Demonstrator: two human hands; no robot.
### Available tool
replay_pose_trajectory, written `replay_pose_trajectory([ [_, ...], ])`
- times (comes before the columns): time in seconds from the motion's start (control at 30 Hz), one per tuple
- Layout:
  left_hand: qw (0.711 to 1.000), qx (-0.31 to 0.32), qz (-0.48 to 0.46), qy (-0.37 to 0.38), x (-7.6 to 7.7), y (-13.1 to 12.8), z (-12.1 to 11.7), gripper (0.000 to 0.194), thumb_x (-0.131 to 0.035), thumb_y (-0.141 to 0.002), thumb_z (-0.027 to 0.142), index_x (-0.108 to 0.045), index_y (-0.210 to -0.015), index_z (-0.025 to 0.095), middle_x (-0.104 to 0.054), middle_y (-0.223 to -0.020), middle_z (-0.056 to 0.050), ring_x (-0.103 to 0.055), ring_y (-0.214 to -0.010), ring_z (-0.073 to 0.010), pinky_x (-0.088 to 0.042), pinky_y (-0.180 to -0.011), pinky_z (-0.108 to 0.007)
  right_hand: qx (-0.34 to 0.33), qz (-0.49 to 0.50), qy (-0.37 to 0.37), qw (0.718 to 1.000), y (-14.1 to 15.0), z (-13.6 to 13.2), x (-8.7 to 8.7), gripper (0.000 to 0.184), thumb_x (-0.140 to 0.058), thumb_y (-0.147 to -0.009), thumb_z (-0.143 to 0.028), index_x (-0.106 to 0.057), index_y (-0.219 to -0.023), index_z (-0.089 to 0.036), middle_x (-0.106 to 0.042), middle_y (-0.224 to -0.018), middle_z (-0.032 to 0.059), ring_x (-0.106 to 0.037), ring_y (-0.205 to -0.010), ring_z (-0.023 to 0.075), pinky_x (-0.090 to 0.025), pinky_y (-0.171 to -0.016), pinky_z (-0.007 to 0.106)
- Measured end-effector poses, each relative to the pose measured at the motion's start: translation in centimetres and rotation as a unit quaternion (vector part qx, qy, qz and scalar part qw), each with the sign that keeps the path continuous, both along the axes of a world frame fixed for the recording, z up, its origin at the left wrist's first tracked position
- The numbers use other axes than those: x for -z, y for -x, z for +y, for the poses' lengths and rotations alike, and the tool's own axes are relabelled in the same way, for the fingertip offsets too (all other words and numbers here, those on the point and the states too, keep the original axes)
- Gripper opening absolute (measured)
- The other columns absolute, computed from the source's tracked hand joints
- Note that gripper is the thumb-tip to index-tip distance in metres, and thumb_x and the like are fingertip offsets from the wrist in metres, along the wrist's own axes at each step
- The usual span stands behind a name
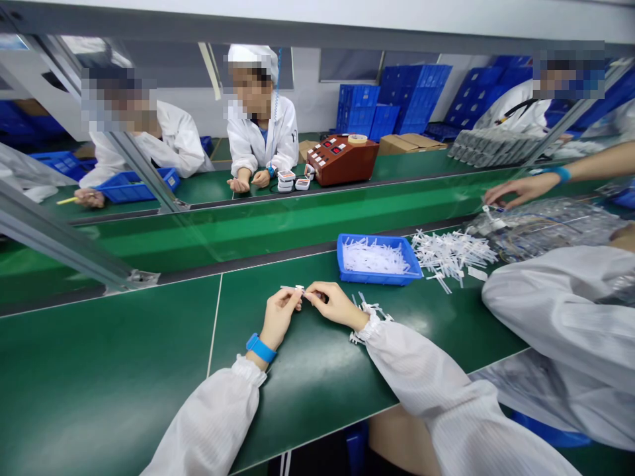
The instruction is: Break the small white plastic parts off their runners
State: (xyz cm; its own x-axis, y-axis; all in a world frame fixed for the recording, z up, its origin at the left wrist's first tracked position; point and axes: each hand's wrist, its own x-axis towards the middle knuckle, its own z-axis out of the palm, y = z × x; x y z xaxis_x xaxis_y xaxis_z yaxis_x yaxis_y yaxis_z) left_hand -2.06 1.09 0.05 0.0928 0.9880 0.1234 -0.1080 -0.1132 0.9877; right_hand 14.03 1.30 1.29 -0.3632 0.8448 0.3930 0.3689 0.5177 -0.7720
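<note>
Over the green workbench, my left hand pinches a small white plastic piece with a thin clear tube between thumb and fingertips. My right hand meets it from the right, thumb and forefinger closed on the near end of the same piece. Its finer details are too small to make out. Beside and partly behind my right wrist lie several similar white pieces with tubes. Beyond my right hand stands a blue tray holding many short, whitish translucent tubes.
Right of the tray spreads a heap of white tubed pieces. A co-worker's hand reaches over bagged, wired parts at right. Past the green conveyor are a brown control box and other workers. A metal post rises at left.
</note>
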Motion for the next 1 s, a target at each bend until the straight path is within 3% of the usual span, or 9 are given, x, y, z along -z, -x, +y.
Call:
replay_pose_trajectory([
  [0.4,1.0,0.017,-0.023,0.003,0.7,0.2,0.5,0.023,-0.067,-0.077,0.038,-0.065,-0.074,0.015,-0.057,-0.066,0.001,-0.052,-0.061,-0.0102,-0.044,-0.062,-0.023,-0.032,0.02,0.068,0.997,-0.1,0.3,0.0,0.029,-0.044,-0.094,-0.033,-0.061,-0.084,-0.012,-0.057,-0.069,-0.001,-0.042,-0.056,0.0072,-0.031,-0.054,0.019],
  [0.5,0.996,0.083,0.031,0.001,0.3,1.3,1.1,0.021,-0.066,-0.078,0.036,-0.064,-0.085,0.016,-0.058,-0.067,0.002,-0.053,-0.062,-0.0108,-0.044,-0.063,-0.023,-0.041,0.013,0.061,0.997,-0.4,0.4,-0.2,0.024,-0.046,-0.092,-0.029,-0.062,-0.084,-0.012,-0.054,-0.064,-0.0029,-0.039,-0.053,0.0064,-0.03,-0.052,0.018],
  [0.63,0.982,0.155,0.108,-0.025,-0.5,3.1,2.1,0.023,-0.059,-0.084,0.039,-0.063,-0.079,0.017,-0.057,-0.068,0.001,-0.053,-0.065,-0.0118,-0.043,-0.066,-0.023,-0.051,-0.017,0.048,0.997,-0.7,0.6,-0.4,0.019,-0.048,-0.09,-0.025,-0.061,-0.081,-0.013,-0.048,-0.059,-0.0053,-0.037,-0.052,0.006,-0.03,-0.052,0.017],
  [0.77,0.967,0.172,0.181,-0.039,-1.2,3.4,2.3,0.029,-0.056,-0.084,0.044,-0.062,-0.074,0.017,-0.057,-0.066,0.001,-0.053,-0.065,-0.0135,-0.043,-0.065,-0.023,-0.058,-0.04,0.038,0.997,-0.9,0.6,-0.6,0.017,-0.05,-0.089,-0.025,-0.06,-0.082,-0.014,-0.044,-0.058,-0.0062,-0.036,-0.051,0.0059,-0.03,-0.052,0.017],
  [1.0,0.966,0.153,0.205,-0.049,-1.8,2.6,1.6,0.034,-0.056,-0.081,0.05,-0.061,-0.071,0.018,-0.055,-0.063,0.001,-0.052,-0.061,-0.0145,-0.043,-0.062,-0.024,-0.067,-0.07,0.019,0.995,-0.9,0.9,-0.2,0.019,-0.045,-0.092,-0.027,-0.058,-0.085,-0.015,-0.046,-0.06,-0.0054,-0.041,-0.053,0.0069,-0.032,-0.053,0.017],
])
